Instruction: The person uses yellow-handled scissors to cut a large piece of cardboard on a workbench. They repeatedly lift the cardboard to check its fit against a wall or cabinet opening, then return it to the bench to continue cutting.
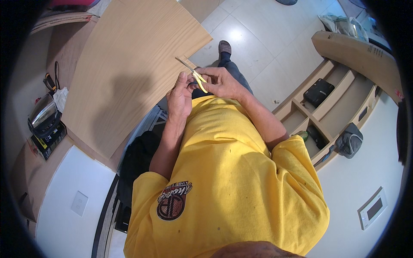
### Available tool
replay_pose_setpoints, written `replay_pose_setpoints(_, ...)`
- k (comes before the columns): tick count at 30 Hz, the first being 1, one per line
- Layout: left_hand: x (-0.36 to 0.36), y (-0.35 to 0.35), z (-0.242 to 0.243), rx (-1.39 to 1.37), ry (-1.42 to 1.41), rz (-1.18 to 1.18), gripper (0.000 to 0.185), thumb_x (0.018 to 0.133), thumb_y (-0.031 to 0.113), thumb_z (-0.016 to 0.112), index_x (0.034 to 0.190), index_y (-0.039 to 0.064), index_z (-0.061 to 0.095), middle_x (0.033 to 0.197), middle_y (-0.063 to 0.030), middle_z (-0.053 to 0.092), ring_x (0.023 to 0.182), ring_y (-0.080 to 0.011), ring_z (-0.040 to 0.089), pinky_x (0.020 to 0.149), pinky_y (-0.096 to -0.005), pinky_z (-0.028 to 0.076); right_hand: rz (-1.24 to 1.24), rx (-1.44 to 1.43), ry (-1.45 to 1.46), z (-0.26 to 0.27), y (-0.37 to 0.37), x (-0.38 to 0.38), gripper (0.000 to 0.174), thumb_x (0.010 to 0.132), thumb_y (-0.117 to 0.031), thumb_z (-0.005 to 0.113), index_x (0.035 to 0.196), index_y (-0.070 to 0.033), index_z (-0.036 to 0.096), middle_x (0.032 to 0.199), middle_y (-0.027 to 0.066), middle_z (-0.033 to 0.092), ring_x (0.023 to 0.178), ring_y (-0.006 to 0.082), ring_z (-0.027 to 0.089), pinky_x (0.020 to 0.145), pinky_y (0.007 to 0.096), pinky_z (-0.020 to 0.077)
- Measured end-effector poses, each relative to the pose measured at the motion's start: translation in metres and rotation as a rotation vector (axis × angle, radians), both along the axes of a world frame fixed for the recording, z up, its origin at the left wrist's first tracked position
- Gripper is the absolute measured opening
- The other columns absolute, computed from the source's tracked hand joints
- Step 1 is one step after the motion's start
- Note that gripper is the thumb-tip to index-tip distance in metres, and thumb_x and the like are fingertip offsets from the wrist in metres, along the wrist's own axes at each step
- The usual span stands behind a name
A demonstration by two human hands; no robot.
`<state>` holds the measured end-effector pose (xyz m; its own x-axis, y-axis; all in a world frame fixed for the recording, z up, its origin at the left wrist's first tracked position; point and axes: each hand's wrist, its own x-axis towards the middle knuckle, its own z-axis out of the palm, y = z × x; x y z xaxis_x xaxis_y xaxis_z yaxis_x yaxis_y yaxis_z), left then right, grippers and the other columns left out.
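My right hand (222, 82) is closed on the yellow handles of a pair of scissors (197, 75), whose metal blades part slightly and point to the upper left. Just left of the handles, my left hand (181, 95) is raised with its thumb up and its fingers curled. A small dark thing shows between the two hands; whether the left fingers grip it cannot be told. Both hands are in front of the yellow shirt, beside the edge of a large wood-grain panel (138, 54).
On the left, a clear face shield (43, 117) lies near an orange-black tool (49, 82). At right, a wooden divided shelf (311, 113) holds a black case (318, 92); a long cardboard box (355, 54) lies beyond. A grey pouch (349, 141) sits beside the shelf.
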<state>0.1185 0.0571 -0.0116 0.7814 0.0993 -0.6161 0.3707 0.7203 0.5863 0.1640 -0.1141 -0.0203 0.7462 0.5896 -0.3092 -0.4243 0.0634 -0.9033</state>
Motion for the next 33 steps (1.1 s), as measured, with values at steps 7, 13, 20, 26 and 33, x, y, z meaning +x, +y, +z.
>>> replay_pose_setpoints(7,0.002,-0.004,0.008,0.026,-0.009,-0.007,0.02,0.095,0.02,0.066,0.112,0.01,0.062,0.101,-0.0035,0.067,0.089,-0.0143,0.063,0.073,-0.0311,0.052,-0.011,0.009,0.028,-0.004,0.004,0.004,0.037,0.086,-0.009,0.066,0.121,0.002,0.063,0.073,-0.0059,0.056,0.065,0.0029,0.048,0.057,0.0199,0.0393)
replay_pose_setpoints(13,0.003,-0.006,0.01,0.031,-0.018,0.021,0.02,0.095,0.019,0.065,0.112,0.009,0.062,0.1,-0.0042,0.067,0.09,-0.015,0.063,0.072,-0.0312,0.054,0.019,0.05,0.092,0.009,0.001,0.007,0.04,0.088,-0.007,0.066,0.125,0.006,0.059,0.08,-0.002,0.061,0.072,0.0047,0.053,0.066,0.0204,0.045)
replay_pose_setpoints(20,0.001,-0.004,0.005,0.024,-0.039,0.008,0.02,0.096,0.019,0.064,0.113,0.008,0.062,0.1,-0.0042,0.067,0.088,-0.015,0.064,0.072,-0.0306,0.054,0.039,0.053,0.07,0.011,0.001,0.007,0.038,0.092,-0.008,0.064,0.127,0.005,0.057,0.091,0.0034,0.068,0.079,0.0075,0.059,0.072,0.0214,0.048)
replay_pose_setpoints(26,-0.001,-0.008,0.004,0.053,0.023,0.066,0.017,0.095,0.016,0.065,0.11,0.008,0.064,0.099,-0.0041,0.067,0.086,-0.0143,0.064,0.069,-0.0298,0.053,0.168,-0.086,-0.011,0.014,-0.013,0.011,0.036,0.094,-0.021,0.064,0.123,-0.001,0.058,0.097,0.0034,0.065,0.088,0.0103,0.058,0.079,0.0242,0.047)
replay_pose_setpoints(33,0.0,-0.024,0.005,0.075,-0.012,0.282,0.018,0.095,0.018,0.064,0.111,0.01,0.064,0.103,-0.0036,0.067,0.097,-0.0181,0.064,0.073,-0.0322,0.053,0.634,-0.226,0.009,0.069,-0.094,0.036,0.046,0.093,-0.028,0.068,0.128,-0.002,0.052,0.094,0.0023,0.062,0.086,0.0105,0.055,0.078,0.0266,0.046)
